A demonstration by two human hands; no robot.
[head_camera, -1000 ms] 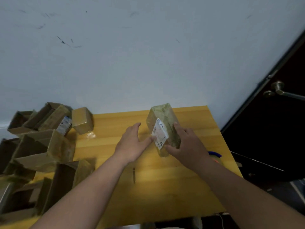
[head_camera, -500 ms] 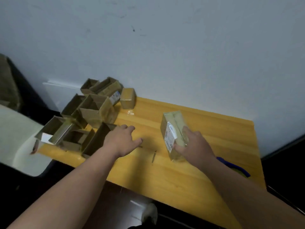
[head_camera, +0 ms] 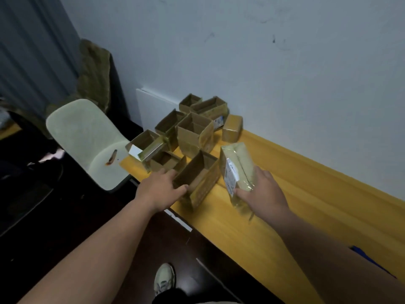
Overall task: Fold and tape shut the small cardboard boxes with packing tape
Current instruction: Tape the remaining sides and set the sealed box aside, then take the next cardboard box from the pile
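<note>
Reaching for the next open box [head_camera: 198,175] at the tabletop's [head_camera: 306,172] near edge, the left hand [head_camera: 158,189] hooks its fingers over the box wall, while the right hand [head_camera: 265,194] grips the taped box [head_camera: 235,165] standing beside it. Best to set the taped box clear of the heap of open boxes [head_camera: 192,128] first, then pull the new one in with a firm hold so the flaps stay free.

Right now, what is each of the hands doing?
Left hand: grips the rim of an open cardboard box.
Right hand: holds the taped box.
</note>
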